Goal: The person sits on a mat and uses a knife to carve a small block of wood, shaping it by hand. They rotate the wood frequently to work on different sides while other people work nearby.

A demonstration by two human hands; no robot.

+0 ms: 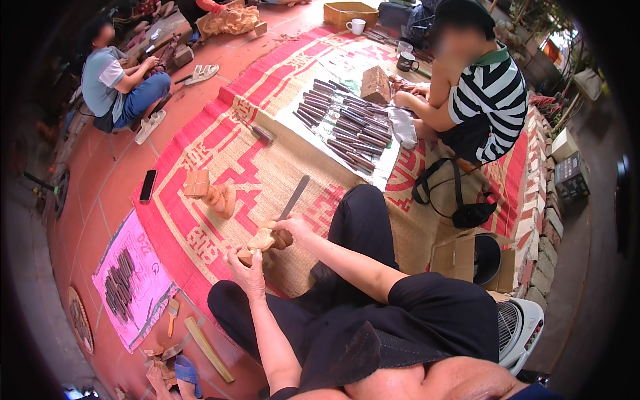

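Above my folded legs, both hands meet at a small carved piece of pale wood (265, 238). My left hand (248, 275) is closed round its near end, thumb and fingers gripping the wood. My right hand (293, 230) is closed on a long flat grey file (294, 197), whose round-tipped blade points up and away. This hand rests against the far side of the carving and partly hides it; the file's grip is hidden too. Beyond them on the patterned straw mat (287, 150) lies another carved wooden figure (219, 199) with a squared block end.
Rows of chisels (357, 130) cover a white sheet ahead, where a person in a striped shirt (490, 100) sits. A phone (148, 185), pink sack with tools (127, 280) and brush (173, 317) lie left. A black bag (472, 215) and fan (520, 330) are right.
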